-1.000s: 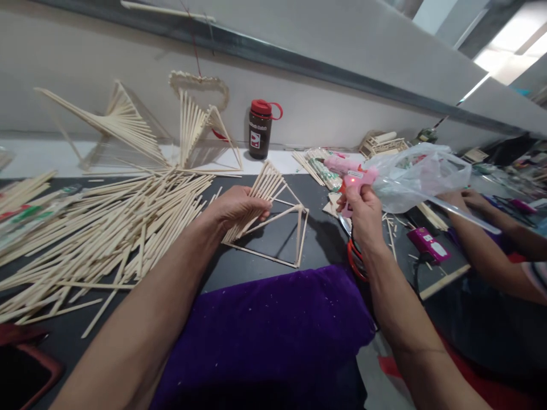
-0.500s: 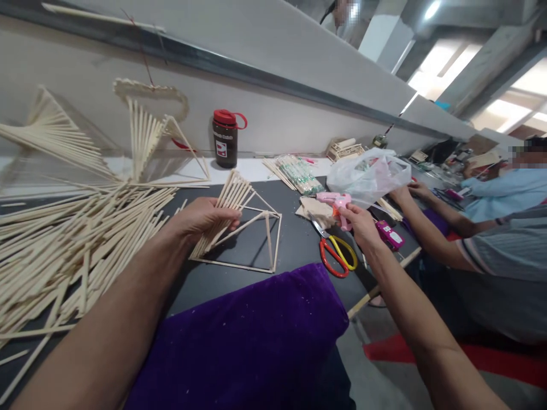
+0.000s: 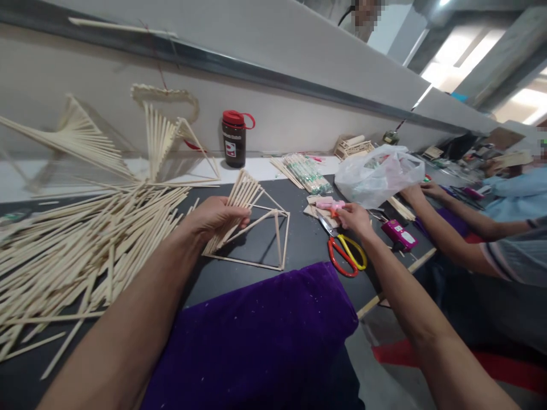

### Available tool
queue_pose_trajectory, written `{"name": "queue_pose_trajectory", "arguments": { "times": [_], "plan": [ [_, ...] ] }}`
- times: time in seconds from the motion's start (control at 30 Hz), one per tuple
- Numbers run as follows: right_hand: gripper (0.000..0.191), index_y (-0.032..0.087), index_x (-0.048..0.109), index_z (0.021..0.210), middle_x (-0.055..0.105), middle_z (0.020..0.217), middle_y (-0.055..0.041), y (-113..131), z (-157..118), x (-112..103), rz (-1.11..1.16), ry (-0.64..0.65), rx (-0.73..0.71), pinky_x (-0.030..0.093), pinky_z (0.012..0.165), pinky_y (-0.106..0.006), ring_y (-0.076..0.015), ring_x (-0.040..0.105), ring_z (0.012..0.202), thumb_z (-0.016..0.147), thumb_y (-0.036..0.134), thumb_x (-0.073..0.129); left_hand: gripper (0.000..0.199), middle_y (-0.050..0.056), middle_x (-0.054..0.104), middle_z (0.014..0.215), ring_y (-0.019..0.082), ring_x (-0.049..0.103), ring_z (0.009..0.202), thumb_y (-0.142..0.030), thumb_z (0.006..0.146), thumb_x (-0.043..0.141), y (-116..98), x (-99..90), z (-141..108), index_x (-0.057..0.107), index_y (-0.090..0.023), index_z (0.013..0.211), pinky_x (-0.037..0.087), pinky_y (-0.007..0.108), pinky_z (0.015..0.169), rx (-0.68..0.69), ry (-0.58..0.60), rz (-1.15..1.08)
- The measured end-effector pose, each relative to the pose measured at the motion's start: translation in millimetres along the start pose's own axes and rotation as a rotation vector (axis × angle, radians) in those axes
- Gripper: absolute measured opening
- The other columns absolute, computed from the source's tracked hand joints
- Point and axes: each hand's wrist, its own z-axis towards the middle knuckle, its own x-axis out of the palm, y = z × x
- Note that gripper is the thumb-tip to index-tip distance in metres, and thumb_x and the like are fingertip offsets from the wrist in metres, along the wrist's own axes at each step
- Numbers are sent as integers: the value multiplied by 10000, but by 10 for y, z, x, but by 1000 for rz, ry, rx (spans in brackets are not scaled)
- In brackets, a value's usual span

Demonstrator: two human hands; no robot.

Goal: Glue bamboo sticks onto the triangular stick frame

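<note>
My left hand (image 3: 220,219) grips the fanned row of sticks of a wooden stick frame (image 3: 280,242), whose triangular outline rests on the dark table. My right hand (image 3: 355,219) is closed on a pink glue gun (image 3: 329,204), its body low over a piece of cardboard (image 3: 314,200). Just below the gun lie scissors (image 3: 342,256) with one red and one yellow handle. To the left of my left arm spreads a large loose pile of wooden sticks (image 3: 98,245).
Against the wall stand a dark bottle (image 3: 234,139) with a red lid and finished stick models (image 3: 158,139). Packed sticks (image 3: 305,171), a plastic bag (image 3: 378,173) and a purple box (image 3: 399,234) lie farther right. A person's hands (image 3: 416,196) work beside the bag. Purple cloth (image 3: 256,336) covers the near edge.
The glue gun in my right hand has gone down toward the cardboard and now lies flatter. My left hand keeps its hold on the frame. The view has shifted slightly.
</note>
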Motion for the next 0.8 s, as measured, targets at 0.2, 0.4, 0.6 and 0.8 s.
{"name": "queue_pose_trajectory", "arguments": {
  "times": [0.2,0.4,0.6,0.8],
  "plan": [
    [285,176,727,930,705,937,-106,455,-206,79,-352,-48,-490,445,745,-341,-218,623,803,837,386,557,138,45,610,534,124,534,476,-171,580,732,50,-14,19,599,-142,558,387,234,465,7,9,-3],
    [172,205,747,863,721,859,-15,1099,-175,684,157,315,-583,462,764,-301,-164,628,790,777,292,627,142,33,611,527,122,527,474,-151,544,731,23,11,-9,594,-136,578,406,236,485,15,-3,-20],
    [152,207,753,826,720,825,-5,1320,-97,1089,405,460,-476,455,779,-294,-140,609,778,731,303,682,135,24,604,512,117,517,464,-146,542,720,-9,44,-36,586,-145,552,419,240,486,10,-10,-37],
    [163,201,763,815,714,780,2,1296,-95,1214,548,566,-448,435,762,-273,-113,585,721,726,323,703,142,28,614,524,112,528,474,-160,559,737,23,20,-14,596,-141,568,423,230,478,22,12,-40]
  ]
}}
